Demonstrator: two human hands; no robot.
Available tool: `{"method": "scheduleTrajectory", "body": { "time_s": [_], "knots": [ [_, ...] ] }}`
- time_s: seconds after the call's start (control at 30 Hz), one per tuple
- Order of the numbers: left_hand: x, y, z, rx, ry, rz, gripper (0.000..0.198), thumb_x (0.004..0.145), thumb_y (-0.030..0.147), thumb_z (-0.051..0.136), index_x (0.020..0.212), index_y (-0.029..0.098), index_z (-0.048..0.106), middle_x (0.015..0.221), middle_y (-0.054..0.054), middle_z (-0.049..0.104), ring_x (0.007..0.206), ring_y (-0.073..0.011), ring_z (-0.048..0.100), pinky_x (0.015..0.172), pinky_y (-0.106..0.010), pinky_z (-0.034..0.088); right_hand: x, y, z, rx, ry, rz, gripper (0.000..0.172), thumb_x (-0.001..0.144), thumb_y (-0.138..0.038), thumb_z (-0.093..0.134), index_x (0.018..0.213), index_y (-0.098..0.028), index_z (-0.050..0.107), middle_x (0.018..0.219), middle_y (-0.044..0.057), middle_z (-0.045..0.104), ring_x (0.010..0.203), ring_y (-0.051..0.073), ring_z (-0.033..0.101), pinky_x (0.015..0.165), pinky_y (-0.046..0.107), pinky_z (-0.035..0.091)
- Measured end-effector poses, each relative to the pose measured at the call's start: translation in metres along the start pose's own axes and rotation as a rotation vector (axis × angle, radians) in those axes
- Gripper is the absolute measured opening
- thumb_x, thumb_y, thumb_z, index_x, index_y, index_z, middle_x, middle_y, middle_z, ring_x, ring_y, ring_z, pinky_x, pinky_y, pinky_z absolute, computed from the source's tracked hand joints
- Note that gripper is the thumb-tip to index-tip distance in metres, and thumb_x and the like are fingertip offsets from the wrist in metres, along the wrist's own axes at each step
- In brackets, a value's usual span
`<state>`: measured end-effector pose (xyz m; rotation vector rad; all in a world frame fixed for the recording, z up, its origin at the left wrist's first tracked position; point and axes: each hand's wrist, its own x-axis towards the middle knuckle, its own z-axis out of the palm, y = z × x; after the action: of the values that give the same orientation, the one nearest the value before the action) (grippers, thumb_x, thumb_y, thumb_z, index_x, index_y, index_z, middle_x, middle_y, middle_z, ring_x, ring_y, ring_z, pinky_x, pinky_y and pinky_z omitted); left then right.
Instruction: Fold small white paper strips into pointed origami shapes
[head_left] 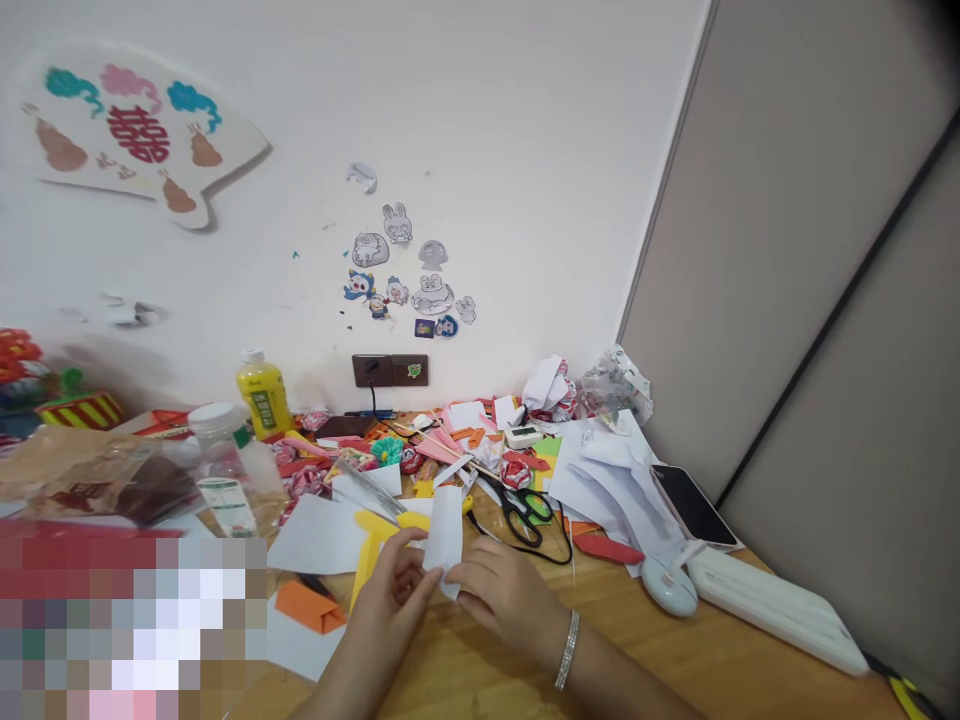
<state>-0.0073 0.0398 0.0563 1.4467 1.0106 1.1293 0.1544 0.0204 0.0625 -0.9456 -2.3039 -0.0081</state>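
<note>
A narrow white strip of paper [447, 525] stands upright between my two hands, just above the wooden table. My left hand [401, 580] pinches its lower left side with thumb and fingers. From the right, my right hand [499, 590] closes its fingers on the lower edge of the same paper; a sparkling bracelet [568, 650] circles that wrist. Close behind the paper lie black-handled scissors [521, 510] and a yellow piece [367, 555]. An orange folded paper [309, 607] rests on white paper left of my left hand.
Paper scraps, a yellow bottle [264, 395] and a clear plastic jar [225, 450] crowd the back and left. White sheets [607, 480], a dark-screened tablet [694, 505] and a white desk lamp [772, 605] lie right. A black cable [551, 558] curls near the scissors.
</note>
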Motion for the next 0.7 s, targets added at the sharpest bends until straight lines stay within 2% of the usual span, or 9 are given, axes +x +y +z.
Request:
{"method": "scheduleTrajectory", "body": {
  "time_s": [0.07, 0.17, 0.27, 0.4, 0.7],
  "knots": [
    [-0.002, 0.003, -0.001, 0.075, 0.027, 0.027, 0.041, 0.070, 0.041, 0.057, 0.104, 0.021, 0.044, 0.068, 0.003, 0.055, 0.056, -0.0130, 0.052, 0.048, -0.021, 0.039, 0.000, 0.000, -0.001, 0.021, 0.001, 0.019, 0.013, 0.083, -0.014, 0.044, 0.090, -0.017, 0.055, 0.080, 0.005, 0.059, 0.077, 0.017, 0.048, 0.068, 0.027, 0.040],
    [-0.002, 0.009, -0.002, 0.195, -0.013, -0.003, 0.027, 0.069, 0.042, 0.057, 0.083, 0.020, 0.055, 0.064, 0.002, 0.054, 0.054, -0.0137, 0.050, 0.050, -0.023, 0.040, 0.000, 0.000, -0.003, 0.054, 0.016, 0.042, 0.013, 0.084, -0.016, 0.044, 0.090, -0.018, 0.055, 0.081, 0.004, 0.059, 0.078, 0.017, 0.048, 0.069, 0.027, 0.040],
    [-0.001, 0.012, -0.003, 0.187, -0.056, -0.030, 0.025, 0.068, 0.044, 0.057, 0.069, 0.019, 0.055, 0.060, 0.003, 0.054, 0.051, -0.0128, 0.048, 0.050, -0.023, 0.040, 0.000, -0.001, -0.003, 0.072, 0.024, 0.044, 0.011, 0.085, -0.018, 0.044, 0.088, -0.018, 0.055, 0.079, 0.004, 0.059, 0.076, 0.016, 0.048, 0.068, 0.027, 0.040],
    [0.001, 0.012, -0.004, 0.108, -0.105, -0.067, 0.024, 0.069, 0.041, 0.058, 0.063, 0.019, 0.051, 0.049, 0.006, 0.050, 0.047, -0.0120, 0.049, 0.048, -0.021, 0.039, 0.000, -0.001, -0.002, 0.074, 0.036, 0.040, 0.013, 0.086, -0.019, 0.042, 0.084, -0.018, 0.055, 0.076, 0.003, 0.058, 0.075, 0.016, 0.047, 0.068, 0.026, 0.040],
    [0.004, 0.003, -0.004, 0.000, -0.129, -0.133, 0.028, 0.066, 0.044, 0.060, 0.062, 0.019, 0.049, 0.045, 0.006, 0.052, 0.042, -0.0112, 0.048, 0.044, -0.022, 0.039, -0.001, 0.000, 0.001, 0.067, 0.050, 0.006, 0.014, 0.087, -0.020, 0.043, 0.081, -0.018, 0.055, 0.073, 0.003, 0.058, 0.073, 0.015, 0.046, 0.067, 0.025, 0.039]
  ]
}}
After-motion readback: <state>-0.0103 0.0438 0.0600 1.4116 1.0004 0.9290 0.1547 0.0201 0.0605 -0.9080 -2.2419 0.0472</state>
